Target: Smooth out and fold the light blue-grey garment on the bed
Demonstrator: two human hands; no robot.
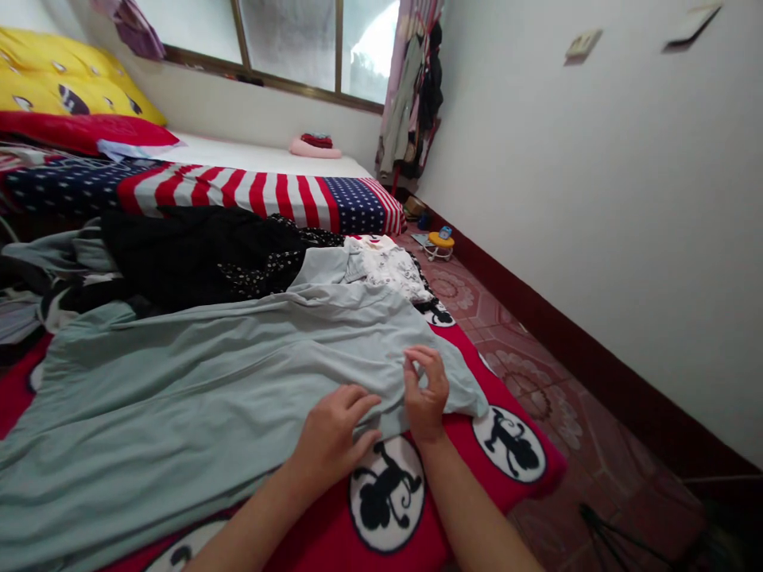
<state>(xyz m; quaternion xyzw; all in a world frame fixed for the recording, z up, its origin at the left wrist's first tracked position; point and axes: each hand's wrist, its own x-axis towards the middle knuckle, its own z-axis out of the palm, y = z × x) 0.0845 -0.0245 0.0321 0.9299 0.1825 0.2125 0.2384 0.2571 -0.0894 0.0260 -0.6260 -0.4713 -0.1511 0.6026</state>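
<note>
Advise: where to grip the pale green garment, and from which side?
Probably the loose fold along the near edge of the pale green garment, coming from the near side, by the left hand and right hand. The cloth bunches there over the red blanket, so fingers should pinch it easily.

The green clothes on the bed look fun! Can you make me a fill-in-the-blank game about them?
1. The garment under the left hand and the right hand is pale ____.
2. The red bedspread has black ____ printed in white circles.
3. The striped and starry cover farther along looks like the ____ flag.
4. The reddish floor beside the bed is covered with patterned ____.

Missing words: green, monkeys, American, tiles.
</note>
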